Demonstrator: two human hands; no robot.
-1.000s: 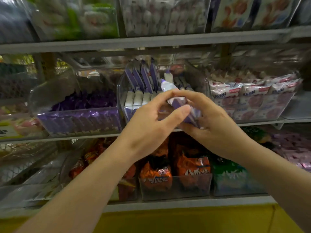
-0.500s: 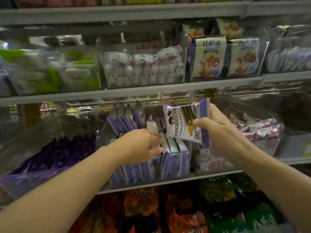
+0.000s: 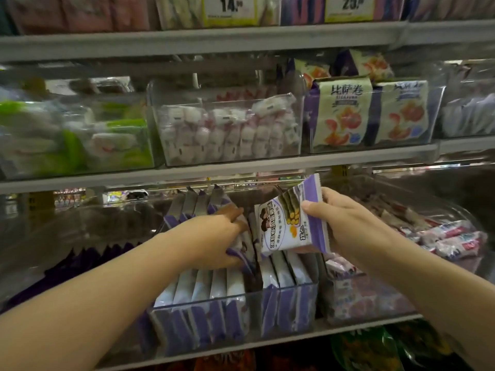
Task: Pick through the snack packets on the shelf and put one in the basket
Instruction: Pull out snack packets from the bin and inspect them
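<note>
A clear bin [image 3: 235, 303] on the middle shelf holds several upright white-and-purple snack packets [image 3: 214, 290]. My right hand [image 3: 348, 226] grips one such packet [image 3: 292, 223] lifted above the bin, its printed front facing me and tilted. My left hand [image 3: 219, 236] reaches into the bin, with its fingers curled around a purple-edged packet [image 3: 245, 250] in the row. No basket is in view.
Neighbouring clear bins hold dark purple sweets [image 3: 80, 261] to the left and pink-and-white packets [image 3: 450, 239] to the right. The shelf above carries green packs [image 3: 80, 140], small white sweets [image 3: 227, 129] and pizza-roll bags [image 3: 345, 113]. Price tags [image 3: 230, 6] hang at the top.
The view has drawn closer to the shelf. My right hand has tilted its packet slightly, and my left hand has pushed deeper into the bin among the packets.
</note>
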